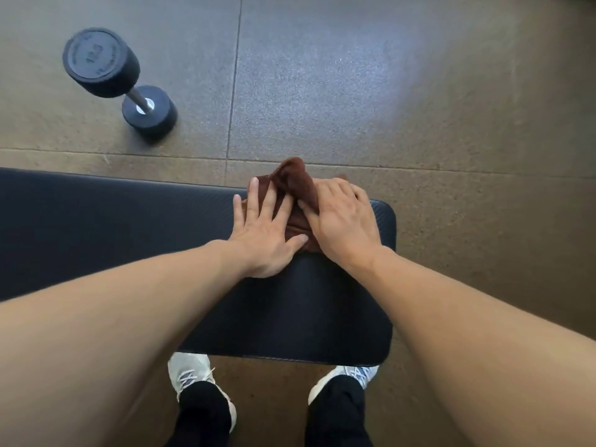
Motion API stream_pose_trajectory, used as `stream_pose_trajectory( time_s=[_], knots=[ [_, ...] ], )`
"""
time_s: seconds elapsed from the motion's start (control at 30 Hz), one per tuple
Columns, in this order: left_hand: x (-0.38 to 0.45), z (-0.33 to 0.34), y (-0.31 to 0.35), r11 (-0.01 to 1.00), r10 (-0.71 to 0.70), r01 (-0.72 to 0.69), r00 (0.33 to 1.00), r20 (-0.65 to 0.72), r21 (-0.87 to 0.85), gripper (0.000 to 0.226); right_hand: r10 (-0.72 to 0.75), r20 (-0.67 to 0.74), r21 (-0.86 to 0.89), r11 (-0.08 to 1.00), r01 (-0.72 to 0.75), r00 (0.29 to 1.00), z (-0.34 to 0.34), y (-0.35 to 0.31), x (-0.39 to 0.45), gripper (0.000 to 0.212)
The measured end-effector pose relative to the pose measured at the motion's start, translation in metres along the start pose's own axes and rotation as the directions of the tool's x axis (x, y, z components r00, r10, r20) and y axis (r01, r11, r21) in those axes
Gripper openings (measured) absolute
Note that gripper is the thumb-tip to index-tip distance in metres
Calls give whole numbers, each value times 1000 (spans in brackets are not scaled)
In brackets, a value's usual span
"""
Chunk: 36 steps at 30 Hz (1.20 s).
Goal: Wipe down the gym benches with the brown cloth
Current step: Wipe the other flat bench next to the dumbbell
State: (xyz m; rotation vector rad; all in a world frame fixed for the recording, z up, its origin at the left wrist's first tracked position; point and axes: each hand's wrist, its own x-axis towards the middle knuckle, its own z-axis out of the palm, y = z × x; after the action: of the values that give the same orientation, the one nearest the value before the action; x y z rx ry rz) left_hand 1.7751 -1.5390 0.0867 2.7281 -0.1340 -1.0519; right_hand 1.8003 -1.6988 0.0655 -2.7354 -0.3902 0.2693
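A black padded gym bench (113, 221) runs from the left edge to its rounded end at the right. The brown cloth (295, 183) lies bunched on the bench's far edge near that end, partly hanging past it. My left hand (267, 233) lies flat on the cloth's left part with fingers spread. My right hand (345, 221) presses on the cloth's right part, thumb and fingers pinching a raised fold. Much of the cloth is hidden under both hands.
A black dumbbell (119, 82) stands on end on the speckled rubber floor (354, 91) beyond the bench, at the far left. My feet in pale shoes (190, 375) stand on the near side of the bench.
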Motion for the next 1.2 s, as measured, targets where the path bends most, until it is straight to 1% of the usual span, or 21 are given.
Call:
stream_pose_trajectory(
  time_s=[0.07, 0.17, 0.2, 0.27, 0.3, 0.33, 0.37, 0.4, 0.43, 0.47, 0.57, 0.67, 0.73, 0.8, 0.9, 0.97, 1.03, 1.1, 1.13, 1.17, 1.2],
  knots=[
    [8, 4, 27, 1000, 22, -22, 1000, 2, 21, 84, 41, -59, 26, 999, -39, 997, -5, 26, -11, 49],
    [17, 8, 57, 996, 61, -59, 998, -27, 69, 83, 108, -109, 81, 992, -100, 988, -12, 54, -22, 45],
    [19, 9, 65, 993, 84, -81, 996, -36, 90, 83, 154, -104, 111, 984, -142, 983, -16, 61, -27, 43],
    [22, 11, 81, 983, 140, -133, 989, -48, 124, 83, 306, -18, 205, 933, -296, 952, -21, 72, -40, 46],
    [23, 14, 88, 979, 165, -157, 985, -57, 131, 83, 402, 50, 263, 878, -400, 914, -22, 76, -48, 51],
    [22, 17, 94, 974, 191, -180, 979, -70, 138, 82, 491, 127, 334, 797, -503, 862, -22, 80, -57, 56],
    [20, 22, 100, 966, 222, -207, 971, -86, 154, 82, 556, 199, 420, 696, -583, 807, -22, 82, -68, 61],
    [17, 28, 105, 955, 254, -234, 962, -101, 181, 81, 598, 250, 507, 589, -629, 762, -20, 82, -80, 63],
    [12, 35, 108, 943, 282, -255, 954, -106, 212, 81, 627, 279, 571, 501, -651, 727, -19, 80, -92, 61],
    [5, 41, 110, 934, 302, -272, 948, -103, 232, 79, 648, 295, 603, 443, -663, 702, -16, 77, -103, 58],
    [-23, 65, 115, 934, 318, -291, 941, -113, 208, 74, 694, 285, 651, 367, -665, 661, -9, 60, -139, 51],
    [-53, 91, 114, 943, 320, -295, 931, -175, 154, 70, 724, 253, 660, 357, -661, 642, -2, 44, -172, 51],
    [-73, 107, 110, 954, 296, -278, 933, -205, 113, 69, 720, 234, 623, 405, -669, 654, 3, 34, -190, 54],
    [-92, 125, 107, 970, 243, -234, 938, -248, 67, 69, 692, 187, 586, 492, -644, 698, 8, 26, -205, 53],
    [-122, 152, 110, 994, 81, -98, 945, -315, -37, 72, 577, 104, 522, 662, -538, 810, 17, 17, -222, 62],
    [-140, 164, 115, 992, -22, -22, 941, -339, -124, 73, 426, 30, 478, 788, -387, 904, 25, 17, -230, 62],
    [-155, 170, 117, 983, -91, 28, 934, -347, -182, 73, 246, 11, 351, 907, -234, 969, 32, 20, -238, 60],
    [-167, 175, 117, 971, -152, 74, 924, -352, -226, 71, 73, 30, 133, 988, -77, 997, 32, 25, -240, 60],
    [-172, 179, 115, 964, -179, 94, 920, -349, -247, 71, -37, 56, 25, 999, 36, 998, 31, 26, -238, 62],
    [-177, 185, 113, 956, -205, 113, 917, -343, -270, 71, -163, 101, -59, 984, 170, 981, 30, 24, -233, 63],
    [-180, 192, 110, 945, -238, 138, 912, -334, -295, 73, -284, 162, -116, 946, 304, 945, 30, 21, -227, 65]
  ],
)
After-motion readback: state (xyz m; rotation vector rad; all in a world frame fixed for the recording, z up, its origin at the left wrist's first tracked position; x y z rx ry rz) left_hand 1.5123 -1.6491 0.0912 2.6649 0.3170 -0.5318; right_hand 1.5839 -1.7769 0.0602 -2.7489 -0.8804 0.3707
